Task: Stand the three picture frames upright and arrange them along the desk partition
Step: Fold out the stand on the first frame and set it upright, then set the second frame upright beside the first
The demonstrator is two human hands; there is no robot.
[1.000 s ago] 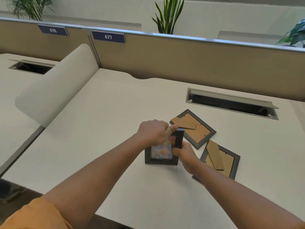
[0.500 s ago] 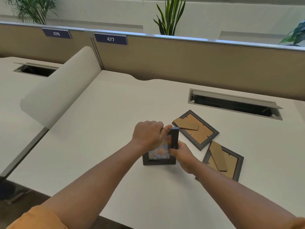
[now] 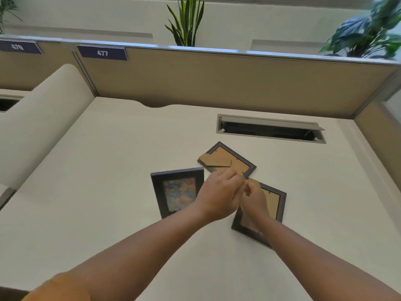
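Observation:
A dark picture frame with a colourful picture [image 3: 176,192] stands free on the desk, its face towards me, with no hand on it. Two more frames lie face down with brown backs up: the far frame [image 3: 236,164] and the near frame [image 3: 275,205]. My right hand [image 3: 255,199] is over the near frame, pinching the top of its cardboard stand [image 3: 252,183]. My left hand [image 3: 219,194] has curled fingers that meet the right hand's fingertips there; what it holds is hidden. The tan desk partition [image 3: 217,81] runs along the back.
An open cable slot [image 3: 270,130] is set into the desk behind the frames. A curved white side divider [image 3: 36,127] stands at the left. Labels 476 and 477 hang on the partition, with plants behind it. The desk's front edge is near my elbows.
Both hands let go of the colourful frame, which now stands alone, and moved right onto the near face-down frame. The camera moved closer and tilted down.

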